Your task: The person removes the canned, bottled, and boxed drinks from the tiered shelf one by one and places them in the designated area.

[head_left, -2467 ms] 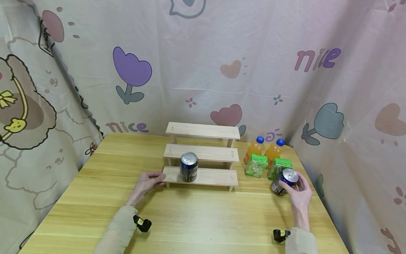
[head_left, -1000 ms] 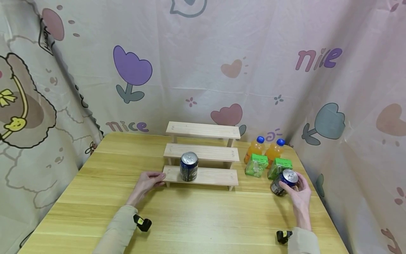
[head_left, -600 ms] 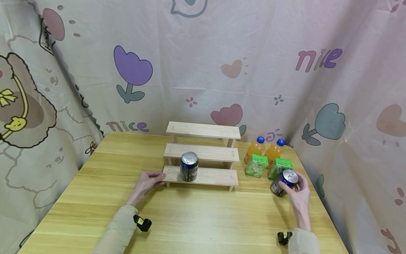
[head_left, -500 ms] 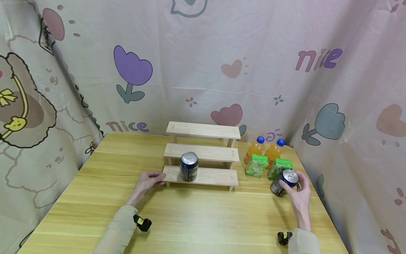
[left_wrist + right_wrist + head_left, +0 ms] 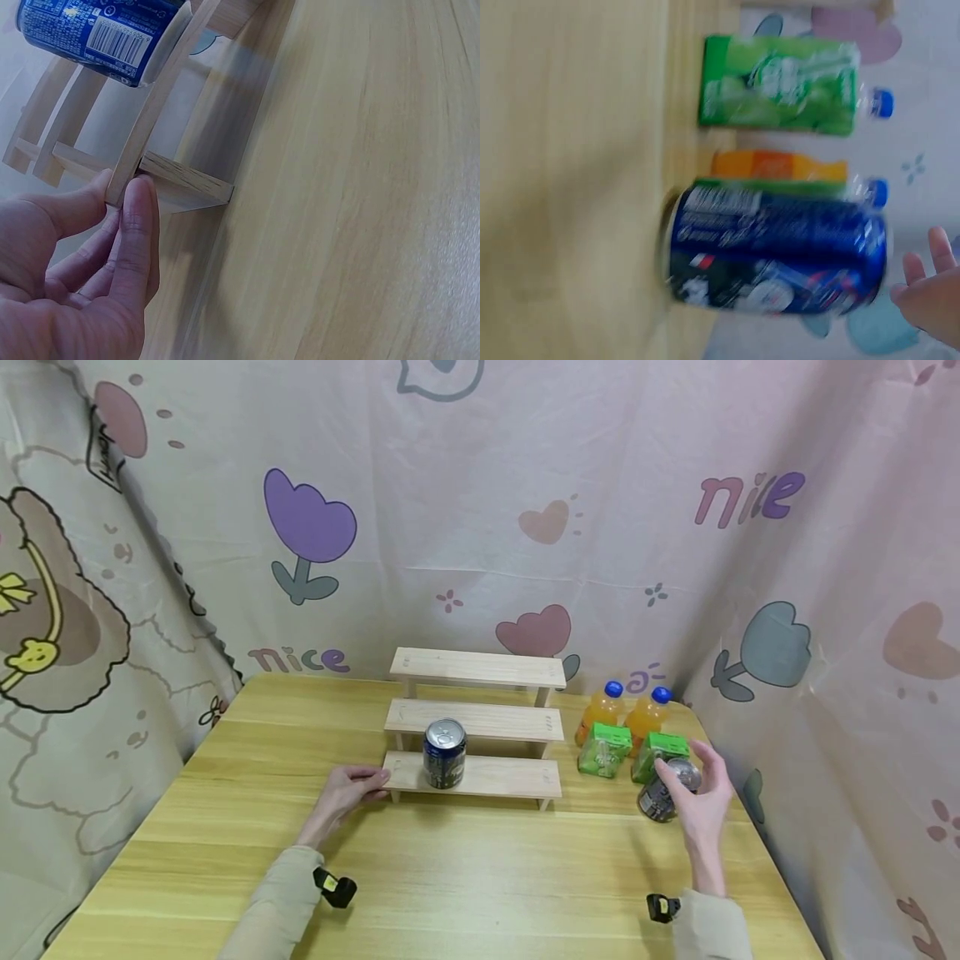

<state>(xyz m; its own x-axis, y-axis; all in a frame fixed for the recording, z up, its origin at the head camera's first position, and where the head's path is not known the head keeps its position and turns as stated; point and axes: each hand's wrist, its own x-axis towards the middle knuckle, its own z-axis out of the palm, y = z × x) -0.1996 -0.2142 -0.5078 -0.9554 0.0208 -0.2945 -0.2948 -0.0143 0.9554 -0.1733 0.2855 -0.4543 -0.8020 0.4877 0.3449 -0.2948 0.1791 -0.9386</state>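
A three-tier wooden display shelf (image 5: 517, 773) stands in the middle of the table. My left hand (image 5: 347, 795) pinches the left end of its bottom board between thumb and fingers, as the left wrist view also shows. On that board stands a dark blue drink can (image 5: 444, 762), upright. At the right, a second blue can (image 5: 657, 802) stands on the table. My right hand (image 5: 705, 802) is raised at its top, thumb and fingers apart, hiding part of it in the head view. The right wrist view shows the fingers (image 5: 939, 251) clear of this can.
Two green drink cartons (image 5: 604, 752) stand behind the right can. Two orange juice bottles (image 5: 647, 717) with blue caps are behind the cartons. A patterned curtain (image 5: 450, 527) hangs behind the wooden table (image 5: 480, 877) and along both sides.
My right hand has let go of the right can and risen slightly, its thumb now higher. The can stays where it stood. My left hand keeps its hold on the shelf.
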